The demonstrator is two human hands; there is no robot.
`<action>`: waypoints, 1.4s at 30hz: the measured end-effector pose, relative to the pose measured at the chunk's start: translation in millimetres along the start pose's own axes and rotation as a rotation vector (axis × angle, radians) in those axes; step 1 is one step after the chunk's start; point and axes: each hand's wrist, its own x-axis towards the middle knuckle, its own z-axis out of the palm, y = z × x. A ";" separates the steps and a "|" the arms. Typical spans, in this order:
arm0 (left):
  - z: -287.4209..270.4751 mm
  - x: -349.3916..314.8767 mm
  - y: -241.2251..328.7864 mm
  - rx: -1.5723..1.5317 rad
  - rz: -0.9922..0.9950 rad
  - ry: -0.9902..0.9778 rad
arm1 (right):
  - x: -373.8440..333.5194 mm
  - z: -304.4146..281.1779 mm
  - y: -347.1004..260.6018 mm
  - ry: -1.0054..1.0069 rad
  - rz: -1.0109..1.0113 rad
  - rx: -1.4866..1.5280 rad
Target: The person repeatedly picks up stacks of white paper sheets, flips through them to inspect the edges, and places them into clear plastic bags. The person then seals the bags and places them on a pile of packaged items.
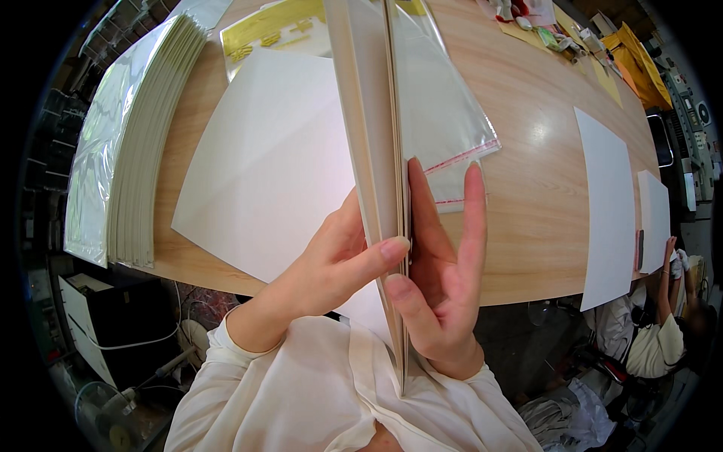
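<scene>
Several thin white card sheets (373, 113) stand on edge between my hands, a little fanned apart, their near ends against my shirt. My left hand (324, 260) grips them from the left, with its thumb laid across their upper edges and its other fingers partly hidden behind the left sheet. On the other side, my right hand (444, 279) has its thumb against the edges and its palm beside the sheets; two fingers stretch forward. A large white sheet (263, 143) lies on the table at the left. Clear plastic sleeves (444, 113) with red-marked strips lie at the right.
A tall plastic-wrapped stack (135, 143) stands at the left table edge. Farther off lies a yellow-printed clear sleeve (279, 30). At the right are a white sheet (606, 203), a white block-like stack (654, 211) and another person's hand (669, 245). A yellow bag (636, 64) sits far right.
</scene>
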 end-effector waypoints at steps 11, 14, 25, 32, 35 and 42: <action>0.9 -0.3 0.7 -0.022 0.004 -0.004 | -0.7 -2.7 2.2 -0.015 -0.011 -0.037; -0.2 -0.6 2.0 -0.018 -0.018 -0.017 | -0.1 -0.5 0.4 0.009 -0.001 0.013; 4.2 1.0 5.6 0.170 0.063 0.106 | -8.6 -22.6 3.9 0.118 -0.116 -0.284; 16.8 18.4 9.3 0.403 0.070 0.142 | -26.0 -82.5 -6.0 0.467 0.094 -1.025; 19.1 22.5 6.9 0.431 0.080 0.146 | -32.9 -79.9 -3.0 0.406 -0.020 -0.902; 23.6 25.9 2.1 0.387 0.071 0.144 | -28.0 -34.0 14.6 0.073 0.071 -0.245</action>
